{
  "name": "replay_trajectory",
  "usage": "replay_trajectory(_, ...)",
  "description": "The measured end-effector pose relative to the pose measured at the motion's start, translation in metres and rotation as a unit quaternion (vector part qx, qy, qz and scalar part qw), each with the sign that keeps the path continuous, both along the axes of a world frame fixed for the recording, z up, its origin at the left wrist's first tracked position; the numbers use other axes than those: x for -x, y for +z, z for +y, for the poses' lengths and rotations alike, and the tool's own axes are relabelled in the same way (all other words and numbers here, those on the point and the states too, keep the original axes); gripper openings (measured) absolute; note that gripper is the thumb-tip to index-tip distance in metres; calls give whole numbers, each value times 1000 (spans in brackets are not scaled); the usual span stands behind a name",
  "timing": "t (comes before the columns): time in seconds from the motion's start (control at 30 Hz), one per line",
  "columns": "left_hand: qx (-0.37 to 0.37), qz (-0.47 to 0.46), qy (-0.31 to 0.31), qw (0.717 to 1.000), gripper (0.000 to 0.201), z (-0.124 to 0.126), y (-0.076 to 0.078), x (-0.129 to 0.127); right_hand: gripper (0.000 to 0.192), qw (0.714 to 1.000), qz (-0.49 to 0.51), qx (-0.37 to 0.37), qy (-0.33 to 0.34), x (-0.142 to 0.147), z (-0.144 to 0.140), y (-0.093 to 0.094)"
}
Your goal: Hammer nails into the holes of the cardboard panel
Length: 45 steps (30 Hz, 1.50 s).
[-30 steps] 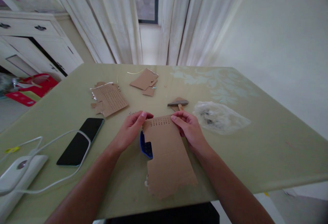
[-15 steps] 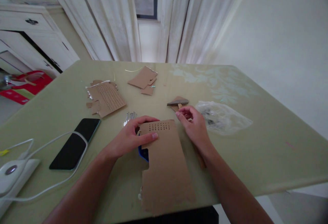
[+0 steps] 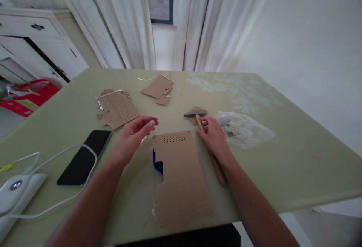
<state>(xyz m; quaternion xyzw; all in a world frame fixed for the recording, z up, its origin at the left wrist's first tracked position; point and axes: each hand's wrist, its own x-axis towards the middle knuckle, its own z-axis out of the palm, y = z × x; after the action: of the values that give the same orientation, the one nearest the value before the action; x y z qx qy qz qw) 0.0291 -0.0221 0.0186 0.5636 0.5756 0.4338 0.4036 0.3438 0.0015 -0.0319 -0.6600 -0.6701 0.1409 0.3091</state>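
Observation:
A brown cardboard piece (image 3: pixel 181 179) with rows of small punched holes at its far end lies in front of me. Part of a blue object (image 3: pixel 157 164) shows under its left edge. My left hand (image 3: pixel 134 137) hovers beside that far left corner, off the cardboard, fingers loosely curled with the thumb apart and nothing seen in them. It hides most of the nails behind it. To the right, my right hand (image 3: pixel 213 135) is closed around the wooden handle of a hammer (image 3: pixel 217 167), which lies on the table with its metal head pointing away.
Punched cardboard (image 3: pixel 120 107) and smaller scraps (image 3: pixel 158 86) lie farther back. A clear plastic bag (image 3: pixel 246 130) with dark bits rests right of the hammer. On the left are a phone (image 3: pixel 85 158), a white cable and a power strip (image 3: pixel 22 190).
My left hand has let go of the cardboard and moved up and left. My right hand has settled onto the hammer handle. The cardboard stays nearly in place.

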Motion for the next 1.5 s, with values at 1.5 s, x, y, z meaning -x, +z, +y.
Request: replay_trajectory(1.5,-147,-33,-9,989,30,-9,35,-9,34,1000,-2,-4,12,-3,6,-5)
